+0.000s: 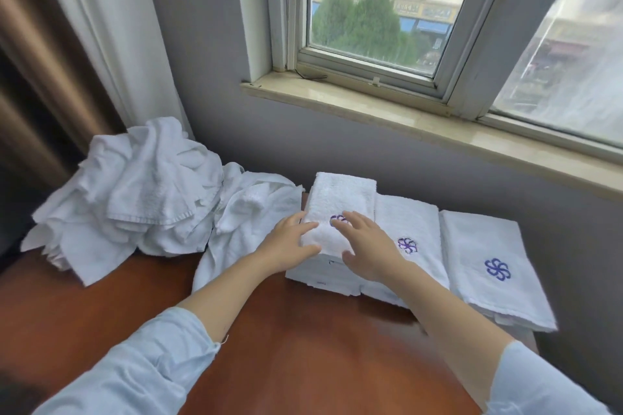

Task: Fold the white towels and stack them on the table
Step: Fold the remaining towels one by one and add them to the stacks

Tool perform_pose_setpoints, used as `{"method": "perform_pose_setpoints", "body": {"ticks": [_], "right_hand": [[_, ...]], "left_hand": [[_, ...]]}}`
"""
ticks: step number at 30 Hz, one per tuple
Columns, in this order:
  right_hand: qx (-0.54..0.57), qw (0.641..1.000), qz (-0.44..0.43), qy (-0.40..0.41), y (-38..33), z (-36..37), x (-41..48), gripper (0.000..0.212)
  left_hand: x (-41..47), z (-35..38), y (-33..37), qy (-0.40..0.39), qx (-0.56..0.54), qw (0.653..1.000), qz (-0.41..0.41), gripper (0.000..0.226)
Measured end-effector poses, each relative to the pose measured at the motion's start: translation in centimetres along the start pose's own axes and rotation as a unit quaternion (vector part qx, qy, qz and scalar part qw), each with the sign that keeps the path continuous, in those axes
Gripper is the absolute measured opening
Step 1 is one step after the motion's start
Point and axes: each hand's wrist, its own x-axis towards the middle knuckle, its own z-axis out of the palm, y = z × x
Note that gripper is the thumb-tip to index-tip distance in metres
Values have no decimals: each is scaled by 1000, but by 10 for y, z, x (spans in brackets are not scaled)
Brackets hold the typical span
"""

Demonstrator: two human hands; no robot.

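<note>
1. Hands lie nearly flat, fingers straight and slightly spread: left hand presses the near left edge of the top folded white terry towel, right hand its near right part.
2. Three folded stacks on the reddish-brown wooden counter: left stack, middle stack, right stack; one rumpled heap of unfolded white towels far left.
3. The top towel, a thick rectangle with a purple flower emblem, sits on the left stack.

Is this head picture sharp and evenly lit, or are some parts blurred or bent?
Head view: soft daylight from the window, no hard shadows; the wide lens tilts and bends the sill; the right pane looks smeared; the left hand and right hand are slightly soft.
</note>
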Motion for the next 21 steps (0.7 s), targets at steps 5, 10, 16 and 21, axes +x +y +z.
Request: {"method": "perform_pose_setpoints", "body": {"ticks": [5, 10, 16, 21], "right_hand": [[13, 999, -46, -9, -31, -6, -8, 66], [18, 995, -101, -12, -70, -1, 0, 67], [1, 993, -117, -26, -106, 4, 32, 73], [-28, 995, -89, -38, -122, 12, 87, 76]], "left_hand": [[-50, -23, -15, 67, 6, 995, -67, 65], [-96, -44, -45, 108, 23, 986, -126, 67], [-106, -66, -83, 118, 18, 982, -144, 66], [-71, -86, -120, 91, 24, 987, -130, 68]]}}
